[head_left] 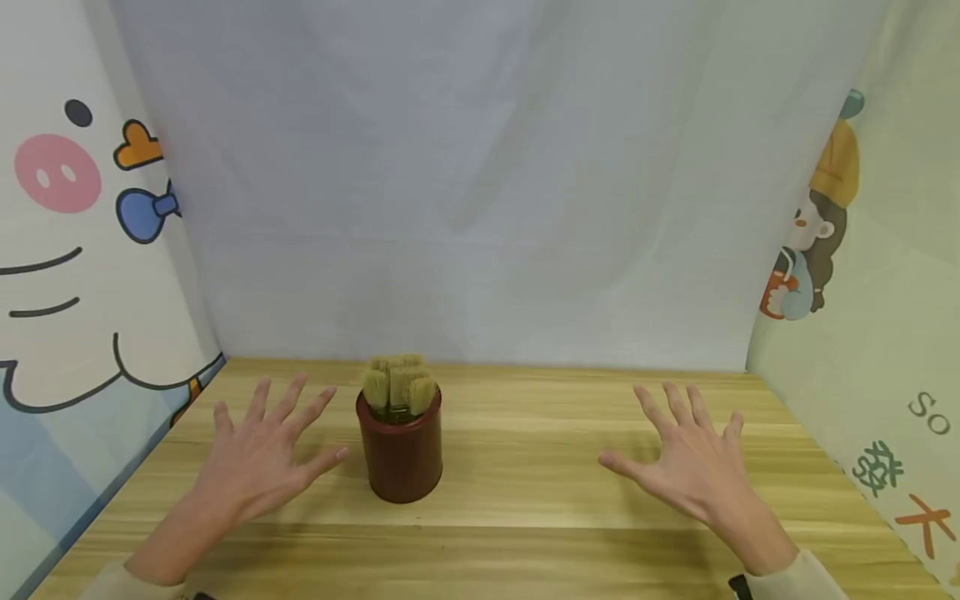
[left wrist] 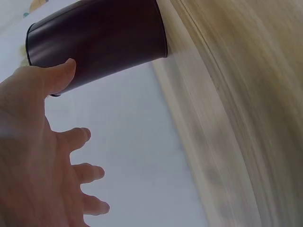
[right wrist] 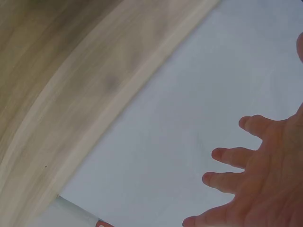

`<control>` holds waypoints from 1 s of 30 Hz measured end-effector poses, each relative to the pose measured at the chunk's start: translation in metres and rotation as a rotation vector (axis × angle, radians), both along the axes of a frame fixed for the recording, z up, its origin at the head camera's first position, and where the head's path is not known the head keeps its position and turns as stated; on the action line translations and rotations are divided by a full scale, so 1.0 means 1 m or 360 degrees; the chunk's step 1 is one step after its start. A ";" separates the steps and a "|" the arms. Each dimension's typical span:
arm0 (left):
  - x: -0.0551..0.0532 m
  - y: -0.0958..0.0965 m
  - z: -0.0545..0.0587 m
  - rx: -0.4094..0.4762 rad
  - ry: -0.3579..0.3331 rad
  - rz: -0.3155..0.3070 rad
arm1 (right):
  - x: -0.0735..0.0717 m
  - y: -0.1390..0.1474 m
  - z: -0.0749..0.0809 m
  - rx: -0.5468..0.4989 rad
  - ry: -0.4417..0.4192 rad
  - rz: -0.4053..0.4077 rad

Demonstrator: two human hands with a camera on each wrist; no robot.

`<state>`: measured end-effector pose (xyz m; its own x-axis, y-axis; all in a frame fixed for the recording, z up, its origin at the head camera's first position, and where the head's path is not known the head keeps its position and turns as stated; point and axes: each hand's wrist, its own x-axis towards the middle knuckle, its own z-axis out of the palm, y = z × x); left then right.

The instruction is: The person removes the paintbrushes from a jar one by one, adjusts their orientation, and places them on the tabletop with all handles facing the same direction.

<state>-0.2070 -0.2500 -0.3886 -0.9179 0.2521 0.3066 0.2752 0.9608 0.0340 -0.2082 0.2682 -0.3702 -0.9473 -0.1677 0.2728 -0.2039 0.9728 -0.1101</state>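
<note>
A dark red cylindrical pot (head_left: 403,460) stands upright on the wooden table, left of the middle. Pale bristle tufts (head_left: 399,385), like brush heads, rise above its rim; whatever is lower inside is hidden. My left hand (head_left: 258,457) is spread wide to the left of the pot, palm down, holding nothing. In the left wrist view the thumb (left wrist: 60,76) overlaps the dark side of the pot (left wrist: 102,40), but the head view shows a gap between them. Far to the right, my right hand (head_left: 693,468) is likewise spread above the table and holds nothing.
The wooden table (head_left: 525,492) has a pale cloth (head_left: 480,208) hanging behind its back edge. Printed cloth sheets hang at both sides, with a cartoon pig-like face (head_left: 58,173) on the left and a cartoon figure (head_left: 813,242) on the right.
</note>
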 end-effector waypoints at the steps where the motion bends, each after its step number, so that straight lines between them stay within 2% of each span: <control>1: 0.000 0.000 0.000 0.0002 -0.0003 -0.0002 | 0.002 -0.001 0.001 0.0004 0.0009 0.0006; 7: 0.003 0.005 0.003 0.0063 -0.0046 -0.0032 | 0.012 -0.012 0.005 -0.0017 0.0028 0.0048; 10: 0.006 0.010 0.006 0.0139 -0.0062 -0.0064 | 0.016 -0.020 0.009 -0.0021 0.0034 0.0087; 16: 0.009 0.022 0.010 0.0478 -0.0158 -0.0118 | 0.020 -0.039 0.015 -0.0089 0.0042 0.0220; 20: 0.006 0.030 0.010 0.0734 -0.0242 -0.0148 | 0.022 -0.058 0.020 -0.0191 0.0016 0.0342; 30: -0.008 0.039 0.009 0.1093 -0.0422 -0.0268 | 0.011 -0.109 0.030 -0.0412 -0.0054 0.0638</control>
